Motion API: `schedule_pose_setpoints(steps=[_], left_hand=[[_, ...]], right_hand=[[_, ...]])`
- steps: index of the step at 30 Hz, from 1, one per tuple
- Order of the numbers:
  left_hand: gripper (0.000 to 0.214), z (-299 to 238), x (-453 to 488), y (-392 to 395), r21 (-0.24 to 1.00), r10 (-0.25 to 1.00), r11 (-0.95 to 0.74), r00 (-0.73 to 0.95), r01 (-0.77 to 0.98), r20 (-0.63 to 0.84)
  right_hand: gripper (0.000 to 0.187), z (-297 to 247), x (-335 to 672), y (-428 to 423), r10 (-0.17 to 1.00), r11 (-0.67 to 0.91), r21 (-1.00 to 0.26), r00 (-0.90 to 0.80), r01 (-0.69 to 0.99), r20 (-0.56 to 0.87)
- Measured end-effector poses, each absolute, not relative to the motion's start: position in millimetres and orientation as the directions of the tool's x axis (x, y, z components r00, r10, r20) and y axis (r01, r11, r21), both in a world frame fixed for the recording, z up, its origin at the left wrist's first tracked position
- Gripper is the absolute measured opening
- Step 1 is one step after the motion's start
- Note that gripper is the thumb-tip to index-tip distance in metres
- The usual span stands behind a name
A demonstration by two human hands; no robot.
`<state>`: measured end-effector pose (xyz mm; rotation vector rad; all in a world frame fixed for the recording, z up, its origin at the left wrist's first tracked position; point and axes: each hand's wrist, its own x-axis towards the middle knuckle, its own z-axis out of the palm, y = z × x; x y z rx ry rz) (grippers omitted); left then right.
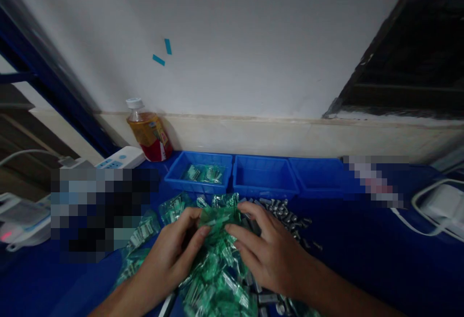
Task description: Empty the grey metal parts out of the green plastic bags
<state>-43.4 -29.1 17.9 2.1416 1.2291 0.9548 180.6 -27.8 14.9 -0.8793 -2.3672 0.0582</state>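
A heap of small green plastic bags (pixel 217 278) holding metal parts lies on the blue table in front of me. My left hand (pixel 170 259) and my right hand (pixel 264 249) both rest on top of the heap, fingers curled onto one green bag (pixel 217 218) between them. Loose silver metal parts (pixel 290 218) lie just beyond my right hand.
Three blue bins stand along the wall: the left blue bin (pixel 197 174) holds a few green bags, the middle bin (pixel 264 177) looks bare inside. A bottle of amber drink (pixel 148 133) and a white power strip (pixel 119 158) stand at the back left. White cables (pixel 431 210) lie at the right.
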Motion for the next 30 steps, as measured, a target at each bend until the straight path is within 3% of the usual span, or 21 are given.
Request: schedule_pose_setpoints(steps=[7, 12, 21, 25, 30], left_hand=[[0.005, 22, -44, -33, 0.561, 0.796, -0.599, 0.349, 0.571, 0.494], [0.009, 20, -45, -34, 0.516, 0.736, -0.676, 0.456, 0.525, 0.500], [0.006, 18, -44, -33, 0.509, 0.712, -0.701, 0.474, 0.499, 0.518], [0.005, 18, -47, -29, 0.441, 0.659, -0.745, 0.449, 0.500, 0.604], [0.010, 29, -43, -24, 0.248, 0.505, -0.806, 0.404, 0.537, 0.763]], right_hand=[[0.019, 15, 176, -23, 0.664, 0.730, -0.343, -0.494, 0.592, 0.561], [0.017, 18, 177, -28, 0.666, 0.732, -0.333, -0.523, 0.594, 0.532], [0.022, 22, 176, -25, 0.668, 0.740, -0.356, -0.563, 0.571, 0.487], [0.029, 33, 180, -21, 0.748, 0.662, -0.574, -0.470, 0.481, 0.469], [0.037, 46, 175, -19, 0.920, 0.310, -0.902, -0.336, 0.302, 0.203]])
